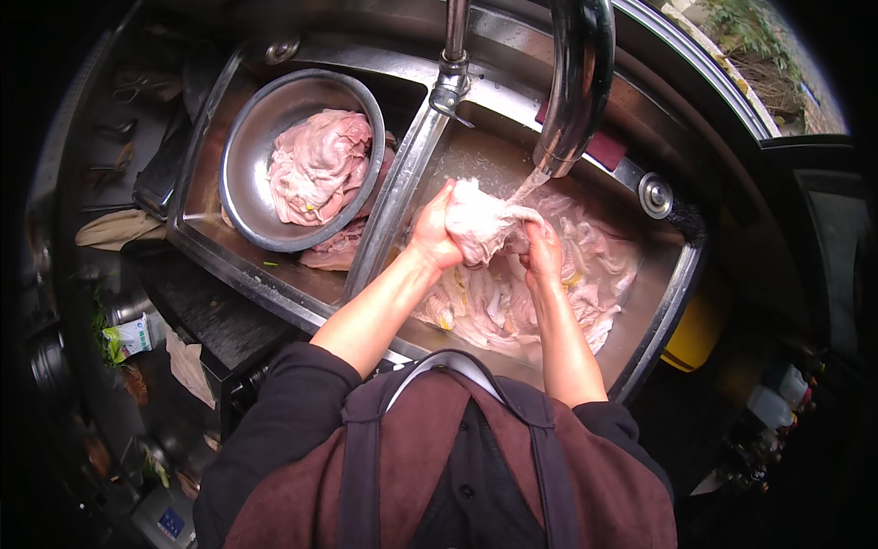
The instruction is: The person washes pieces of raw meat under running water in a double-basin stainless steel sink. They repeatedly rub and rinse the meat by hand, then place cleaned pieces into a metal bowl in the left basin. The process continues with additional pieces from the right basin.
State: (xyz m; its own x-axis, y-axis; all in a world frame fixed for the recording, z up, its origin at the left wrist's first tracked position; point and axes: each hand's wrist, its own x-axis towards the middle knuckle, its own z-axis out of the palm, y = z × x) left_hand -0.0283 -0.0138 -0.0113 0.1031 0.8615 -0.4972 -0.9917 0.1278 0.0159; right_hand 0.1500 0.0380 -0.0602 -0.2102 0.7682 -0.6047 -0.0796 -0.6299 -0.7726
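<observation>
Over the right sink basin, my left hand (437, 230) and my right hand (542, 250) hold one pale piece of raw meat (477, 223) between them. The left hand cups its broad side, while the right grips a narrow end. Water runs onto it from the chrome faucet (562, 154) just above. Below my hands, several more pale, skin-like raw pieces (590, 254) lie in cloudy water; the kind of meat cannot be told. A metal bowl (236, 158) in the left basin holds a heap of pink raw meat (319, 168).
A steel divider (398, 165) separates the two basins. More meat (336, 248) lies under and beside the bowl. A second, thinner tap (451, 79) stands behind the divider. To the left are a beige cloth (120, 230) and a printed packet (130, 338). A yellow container (696, 329) stands right of the sink.
</observation>
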